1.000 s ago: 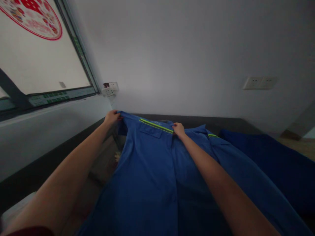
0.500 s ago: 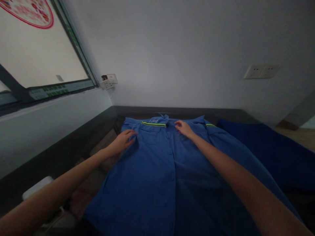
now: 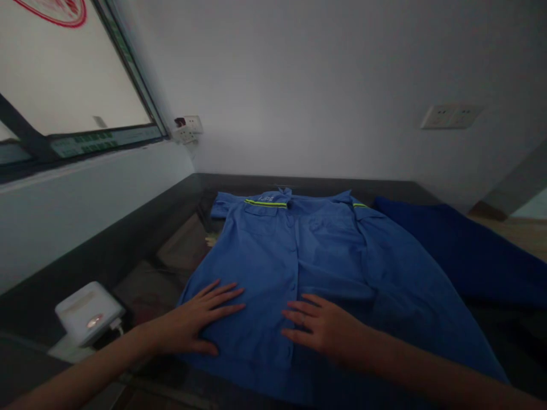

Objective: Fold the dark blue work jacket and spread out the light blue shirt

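A blue work jacket point(image 3: 256, 256) with yellow-green trim and light lettering lies spread out, its collar end toward the wall and its button placket running down the middle. My left hand point(image 3: 205, 316) rests flat on the lower left part of the jacket, fingers spread. Just right of the placket, my right hand point(image 3: 314, 324) lies on the cloth with its fingers stretched out and slightly apart. A ring shows on one finger of it. One long sleeve point(image 3: 427, 285) stretches down the right side, partly behind my right forearm.
A darker blue cloth point(image 3: 436, 239) lies right of the jacket. On the left, a white box-shaped device point(image 3: 88, 310) with a plugged-in cable sits on the dark tabletop point(image 3: 145, 279). Wall sockets point(image 3: 452, 116) are on the back wall, and a window point(image 3: 85, 74) is at the left.
Both hands have come down from the upper part of the jacket toward its lower part, nearer to me. The jacket's upper left sleeve now shows folded outward.
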{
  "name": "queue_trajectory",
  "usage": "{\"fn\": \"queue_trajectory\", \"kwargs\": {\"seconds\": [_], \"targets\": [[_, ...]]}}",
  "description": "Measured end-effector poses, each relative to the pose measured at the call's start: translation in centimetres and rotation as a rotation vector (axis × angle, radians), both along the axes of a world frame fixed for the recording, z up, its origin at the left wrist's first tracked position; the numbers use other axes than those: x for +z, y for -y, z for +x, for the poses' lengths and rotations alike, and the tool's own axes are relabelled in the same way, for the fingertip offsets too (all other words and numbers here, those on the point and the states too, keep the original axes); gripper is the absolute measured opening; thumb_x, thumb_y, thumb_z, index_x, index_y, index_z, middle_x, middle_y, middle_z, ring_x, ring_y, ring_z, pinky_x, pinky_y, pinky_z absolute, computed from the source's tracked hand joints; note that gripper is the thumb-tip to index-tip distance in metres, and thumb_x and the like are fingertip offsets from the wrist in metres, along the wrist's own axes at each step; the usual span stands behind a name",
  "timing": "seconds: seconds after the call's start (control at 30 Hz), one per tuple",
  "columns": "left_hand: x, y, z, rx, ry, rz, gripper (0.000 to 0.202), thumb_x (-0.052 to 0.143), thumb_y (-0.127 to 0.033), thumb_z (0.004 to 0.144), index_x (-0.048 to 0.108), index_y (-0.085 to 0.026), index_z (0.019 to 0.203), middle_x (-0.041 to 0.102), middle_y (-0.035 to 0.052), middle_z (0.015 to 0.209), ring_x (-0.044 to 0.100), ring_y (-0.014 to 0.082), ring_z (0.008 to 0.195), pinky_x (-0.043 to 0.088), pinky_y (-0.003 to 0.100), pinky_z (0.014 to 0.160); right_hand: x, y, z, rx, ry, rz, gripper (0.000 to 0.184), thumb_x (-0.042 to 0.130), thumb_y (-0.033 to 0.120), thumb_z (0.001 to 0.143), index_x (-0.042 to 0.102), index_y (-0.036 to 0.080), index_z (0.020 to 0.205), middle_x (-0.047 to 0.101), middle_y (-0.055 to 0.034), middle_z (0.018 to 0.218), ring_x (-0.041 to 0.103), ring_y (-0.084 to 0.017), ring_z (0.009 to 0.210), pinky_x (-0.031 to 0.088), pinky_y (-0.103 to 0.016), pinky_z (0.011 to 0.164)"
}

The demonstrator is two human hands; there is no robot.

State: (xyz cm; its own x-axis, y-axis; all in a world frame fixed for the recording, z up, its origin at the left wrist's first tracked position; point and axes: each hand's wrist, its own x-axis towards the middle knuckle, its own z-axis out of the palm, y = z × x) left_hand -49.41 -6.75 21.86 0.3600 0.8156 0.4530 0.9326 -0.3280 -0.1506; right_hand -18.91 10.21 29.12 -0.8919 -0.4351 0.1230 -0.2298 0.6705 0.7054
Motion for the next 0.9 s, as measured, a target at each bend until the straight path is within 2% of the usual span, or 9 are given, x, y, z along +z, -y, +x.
{"fn": "queue_trajectory", "kwargs": {"seconds": [0.13,0.23,0.3,0.37,0.47,0.57,0.7,0.77,0.9], "targets": [[-0.7,0.3,0.3,-0.022,-0.042,-0.007,0.088,0.064,-0.058,0.076,0.019,-0.037,0.148,0.015,0.0055,0.157,0.016,0.0352,0.142,0.007,0.062,0.112,-1.9,-0.4,-1.8,0.158,-0.092,0.115,0.030,0.041,0.020,0.097,0.058,0.022,0.121,0.063,-0.0068,0.124,0.059,-0.022,0.113,0.041,-0.051,0.101],[-1.2,0.7,0.9,-0.017,-0.058,0.014,0.085,0.063,-0.055,0.078,0.020,-0.036,0.148,0.014,0.0058,0.157,0.016,0.0343,0.143,0.008,0.061,0.113,-2.3,-0.3,-2.8,0.250,-0.135,0.127,0.025,0.042,0.020,0.097,0.065,0.020,0.106,0.070,-0.0047,0.111,0.066,-0.019,0.099,0.050,-0.042,0.092],[-1.7,1.2,1.4,-0.007,-0.067,0.028,0.077,0.060,-0.047,0.084,0.020,-0.036,0.148,0.016,0.0046,0.157,0.017,0.0323,0.143,0.009,0.061,0.113,-2.2,-0.1,-2.7,0.291,-0.153,0.113,0.024,0.043,0.019,0.096,0.066,0.018,0.101,0.072,-0.0046,0.104,0.068,-0.018,0.091,0.054,-0.036,0.083],[-2.4,1.7,1.8,-0.003,-0.080,0.048,0.071,0.053,-0.031,0.088,0.018,-0.035,0.149,0.019,0.0031,0.156,0.020,0.0296,0.142,0.011,0.060,0.114,-1.8,0.4,-2.1,0.298,-0.160,0.077,0.025,0.042,0.018,0.096,0.066,0.017,0.103,0.073,-0.0050,0.103,0.068,-0.017,0.090,0.055,-0.031,0.079],[-3.3,2.3,2.1,0.003,-0.092,0.098,0.080,0.048,-0.011,0.080,0.014,-0.033,0.150,0.023,0.0035,0.155,0.024,0.0280,0.141,0.013,0.060,0.113,-1.1,1.3,-0.9,0.272,-0.142,-0.002,0.028,0.039,0.017,0.097,0.064,0.016,0.110,0.072,-0.0062,0.106,0.067,-0.015,0.095,0.054,-0.028,0.081],[-3.8,2.6,2.0,0.031,-0.106,0.130,0.085,0.044,-0.004,0.076,0.015,-0.034,0.150,0.029,0.0030,0.153,0.030,0.0260,0.139,0.019,0.058,0.113,-1.1,1.8,0.0,0.255,-0.127,-0.058,0.031,0.036,0.018,0.098,0.063,0.014,0.114,0.071,-0.0074,0.108,0.067,-0.015,0.098,0.054,-0.027,0.083],[-3.9,3.3,1.9,0.001,-0.099,0.152,0.075,0.044,-0.006,0.083,0.024,-0.040,0.146,0.041,-0.0009,0.146,0.043,0.0208,0.132,0.029,0.047,0.113,-2.4,1.5,0.4,0.240,-0.076,-0.034,0.030,0.040,0.018,0.097,0.062,0.015,0.116,0.070,-0.0089,0.112,0.066,-0.016,0.099,0.053,-0.028,0.085],[-4.3,3.7,1.9,-0.025,-0.105,0.154,0.072,0.047,-0.009,0.084,0.026,-0.041,0.145,0.042,-0.0023,0.145,0.046,0.0202,0.130,0.031,0.044,0.112,-3.3,1.2,0.5,0.234,-0.034,0.000,0.029,0.042,0.021,0.097,0.062,0.016,0.116,0.070,-0.0091,0.111,0.067,-0.016,0.098,0.054,-0.027,0.080],[-5.7,3.7,1.4,-0.033,-0.203,0.173,0.071,0.049,-0.018,0.084,0.023,-0.036,0.148,0.037,0.0004,0.148,0.042,0.0234,0.133,0.032,0.046,0.112,-4.4,0.9,0.7,0.192,-0.011,0.023,0.029,0.040,0.024,0.097,0.064,0.019,0.114,0.070,-0.0089,0.111,0.066,-0.018,0.100,0.055,-0.027,0.072]]}}
